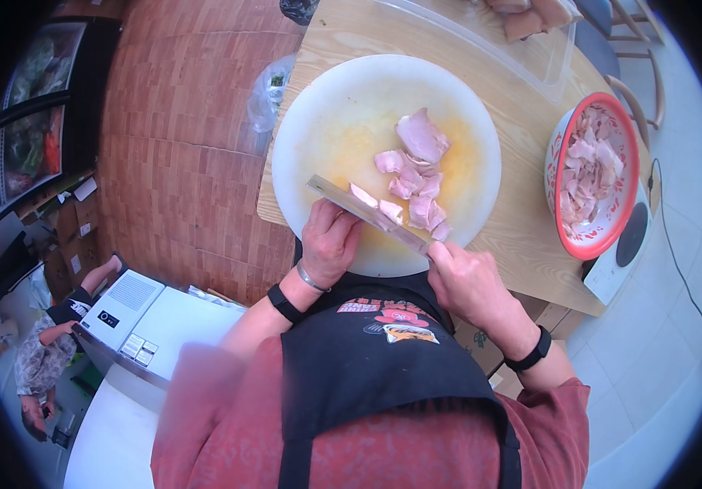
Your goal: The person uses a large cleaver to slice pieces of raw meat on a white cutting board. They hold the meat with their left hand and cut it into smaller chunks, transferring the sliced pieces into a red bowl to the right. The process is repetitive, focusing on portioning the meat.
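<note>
Red shirt (408,444) looms closest. Pink meat pieces (412,176) lie around the centre of a round white cutting board (326,106); at its five o'clock the right hand (467,281) grips a kitchen knife (367,214), at seven the left hand (331,239) bunches by the blade — whether pinching meat, I can't tell. Slicing seems underway; another stroke would want fingertips tucked. Past three — a red-rimmed basin (589,249).
</note>
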Tool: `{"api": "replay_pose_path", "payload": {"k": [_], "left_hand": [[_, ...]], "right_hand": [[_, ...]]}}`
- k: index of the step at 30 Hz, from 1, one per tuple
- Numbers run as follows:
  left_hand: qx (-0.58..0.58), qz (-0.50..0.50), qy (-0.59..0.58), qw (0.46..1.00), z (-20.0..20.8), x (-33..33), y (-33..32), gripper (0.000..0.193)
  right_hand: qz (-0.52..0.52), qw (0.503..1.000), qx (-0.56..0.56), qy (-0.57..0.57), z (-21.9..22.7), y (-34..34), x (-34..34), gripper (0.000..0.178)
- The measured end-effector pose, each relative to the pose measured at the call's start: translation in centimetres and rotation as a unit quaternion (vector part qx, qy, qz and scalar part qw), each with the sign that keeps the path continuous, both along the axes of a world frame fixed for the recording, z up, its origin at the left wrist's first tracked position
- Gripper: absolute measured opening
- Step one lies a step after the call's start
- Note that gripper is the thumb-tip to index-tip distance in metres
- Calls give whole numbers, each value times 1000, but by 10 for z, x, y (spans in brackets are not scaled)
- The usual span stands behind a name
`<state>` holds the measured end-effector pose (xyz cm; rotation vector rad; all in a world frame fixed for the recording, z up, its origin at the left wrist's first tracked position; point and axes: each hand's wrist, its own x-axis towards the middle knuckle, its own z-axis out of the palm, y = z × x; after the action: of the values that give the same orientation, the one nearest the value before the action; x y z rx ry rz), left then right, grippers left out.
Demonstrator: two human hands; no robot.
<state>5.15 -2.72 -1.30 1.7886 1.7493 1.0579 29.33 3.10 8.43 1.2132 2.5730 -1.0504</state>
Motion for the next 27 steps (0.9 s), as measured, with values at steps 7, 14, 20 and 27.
{"api": "replay_pose_path", "payload": {"k": [7,14,20,27], "left_hand": [[-11,7,-13,1000,-2,1,0,23],[-3,3,-23,1000,2,3,4,22],[10,-2,-36,999,-2,2,5,21],[-3,-7,-41,999,1,0,1,21]], "right_hand": [[8,999,-19,-26,0,4,-5,15],[-17,999,-15,46,-35,14,-29,13],[-11,997,-59,-46,-22,10,-9,14],[-100,987,-16,128,-65,35,-52,12]]}}
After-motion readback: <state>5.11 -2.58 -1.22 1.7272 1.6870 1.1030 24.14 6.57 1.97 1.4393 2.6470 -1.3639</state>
